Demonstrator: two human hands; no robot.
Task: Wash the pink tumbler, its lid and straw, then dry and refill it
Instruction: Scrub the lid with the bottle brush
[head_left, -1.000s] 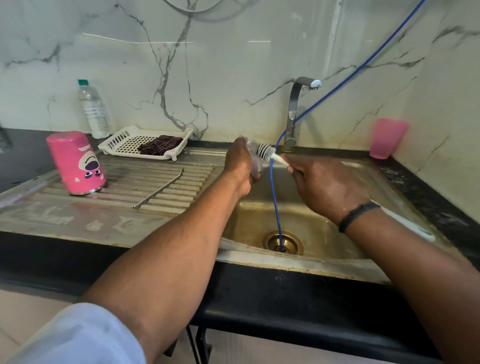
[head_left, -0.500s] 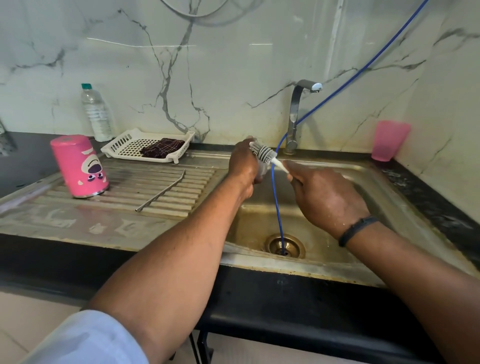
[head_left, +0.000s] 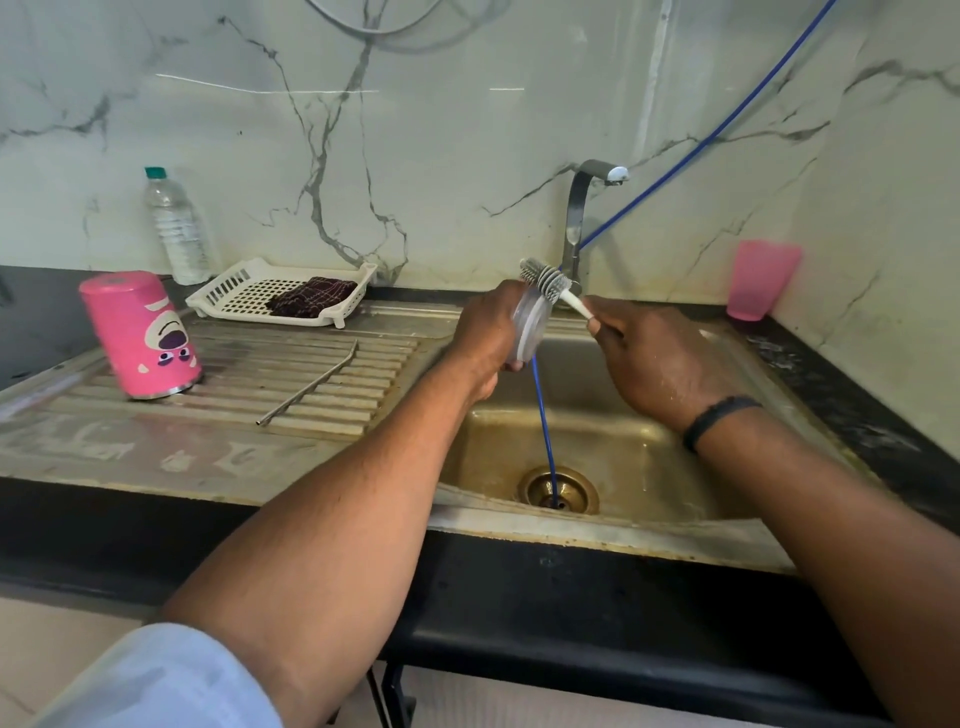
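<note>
Over the sink basin, my left hand grips the clear round lid on edge. My right hand holds the white handle of a grey bottle brush, whose bristles lie against the lid's upper rim. The pink tumbler stands upside down on the draining board at the left. The bent metal straw lies on the ribs to its right.
A steel tap stands behind the hands, and a blue hose runs from the wall down into the drain. A white basket with a dark cloth, a water bottle and a pink cup line the back.
The brush head has slid up along the lid's rim, and the lid now shows more clearly in my left hand. Tumbler and straw have not moved.
</note>
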